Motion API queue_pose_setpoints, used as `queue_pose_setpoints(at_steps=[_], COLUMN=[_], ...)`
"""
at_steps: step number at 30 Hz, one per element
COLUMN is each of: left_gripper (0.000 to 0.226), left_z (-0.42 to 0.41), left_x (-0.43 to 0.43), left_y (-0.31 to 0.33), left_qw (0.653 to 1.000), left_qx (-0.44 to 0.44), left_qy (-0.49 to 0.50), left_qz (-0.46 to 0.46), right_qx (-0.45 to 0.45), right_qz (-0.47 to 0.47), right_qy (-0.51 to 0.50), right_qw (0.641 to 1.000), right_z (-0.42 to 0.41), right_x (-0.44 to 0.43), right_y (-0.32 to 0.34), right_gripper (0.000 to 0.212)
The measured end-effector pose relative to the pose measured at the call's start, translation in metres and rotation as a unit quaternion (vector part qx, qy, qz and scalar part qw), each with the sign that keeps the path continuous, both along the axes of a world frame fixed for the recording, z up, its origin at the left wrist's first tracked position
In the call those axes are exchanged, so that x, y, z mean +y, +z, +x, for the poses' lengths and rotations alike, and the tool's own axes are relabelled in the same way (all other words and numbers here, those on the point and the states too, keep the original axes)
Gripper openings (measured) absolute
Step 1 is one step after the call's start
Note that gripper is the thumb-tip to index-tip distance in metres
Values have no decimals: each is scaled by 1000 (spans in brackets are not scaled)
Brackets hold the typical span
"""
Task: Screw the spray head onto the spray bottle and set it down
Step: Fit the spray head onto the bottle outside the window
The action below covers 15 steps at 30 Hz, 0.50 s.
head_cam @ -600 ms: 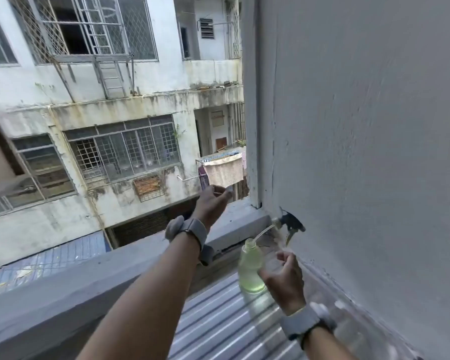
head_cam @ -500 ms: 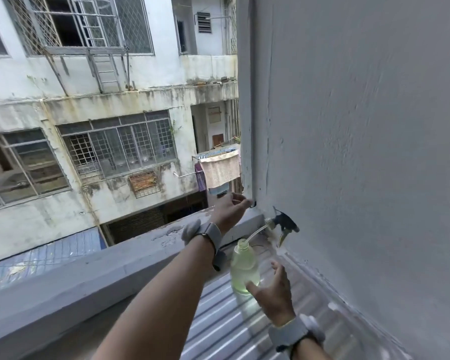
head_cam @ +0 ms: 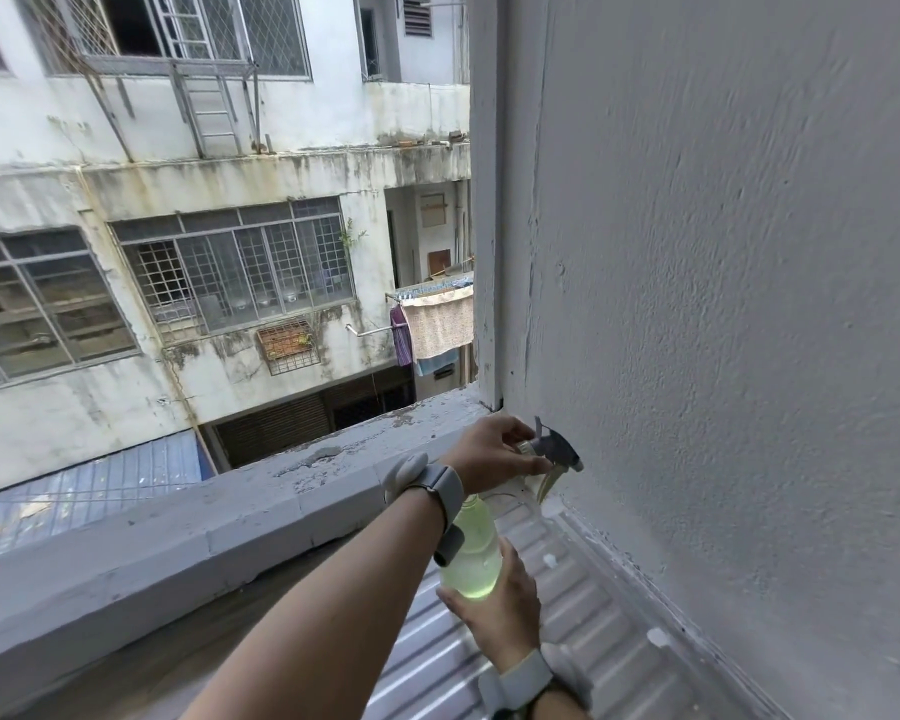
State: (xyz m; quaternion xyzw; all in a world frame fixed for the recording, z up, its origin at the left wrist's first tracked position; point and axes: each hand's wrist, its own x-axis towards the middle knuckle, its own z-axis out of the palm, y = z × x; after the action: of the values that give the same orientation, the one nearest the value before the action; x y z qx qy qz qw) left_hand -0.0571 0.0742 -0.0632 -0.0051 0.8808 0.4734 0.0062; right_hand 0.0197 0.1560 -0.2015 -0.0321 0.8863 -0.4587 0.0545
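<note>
While the spray bottle [head_cam: 473, 556] is gripped from below and behind by the right hand [head_cam: 497, 610], its spray head [head_cam: 554, 449] is pinched between the fingers of the left hand [head_cam: 492, 452]. Pale green liquid can be seen through the clear plastic of the bottle, which is held upright above a corrugated metal roof sheet [head_cam: 567, 641]. Whether the bottle's base touches the sheet cannot be told, since the base is wrapped by the right palm and fingers. The bottle's neck is hidden behind the left wrist, where a grey wristband [head_cam: 445, 491] is worn; a similar band [head_cam: 520, 680] is seen on the right wrist.

The dark grey spray head is held further from the camera than the bottle and higher in the picture, close beside the grey plastered wall [head_cam: 723, 304] on the right. Its pale trigger hangs downward beneath the fingers, and a thin dip tube can faintly be made out curving from it toward the bottle. Head and bottle are seen apart, not joined.

To the left of both forearms a grey concrete ledge [head_cam: 230, 517] is crossed by the left arm. Beyond it, a weathered white building [head_cam: 204, 200] with grilled windows is visible, and laundry [head_cam: 437, 319] is hung on a line near the wall's corner.
</note>
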Motion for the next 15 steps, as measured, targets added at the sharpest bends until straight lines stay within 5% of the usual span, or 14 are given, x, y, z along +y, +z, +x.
queue_pose_setpoints(at_steps=[5,10,15], left_gripper=[47,48,26], left_z=[0,6,28], left_x=[-2,-16,-50], left_y=[2,16,53], left_qw=[1000,998,995], left_qx=[18,48,85], left_qy=[5,13,49], left_qz=[-18,-35,5], right_qx=[18,51,99], right_qz=[33,55,57], right_qy=[-17,-20,18], right_qw=[999,997,993], right_z=[-6,-12,-8], right_x=[-6,-7,-17], right_y=[1,2,21], right_gripper=[112,96,99])
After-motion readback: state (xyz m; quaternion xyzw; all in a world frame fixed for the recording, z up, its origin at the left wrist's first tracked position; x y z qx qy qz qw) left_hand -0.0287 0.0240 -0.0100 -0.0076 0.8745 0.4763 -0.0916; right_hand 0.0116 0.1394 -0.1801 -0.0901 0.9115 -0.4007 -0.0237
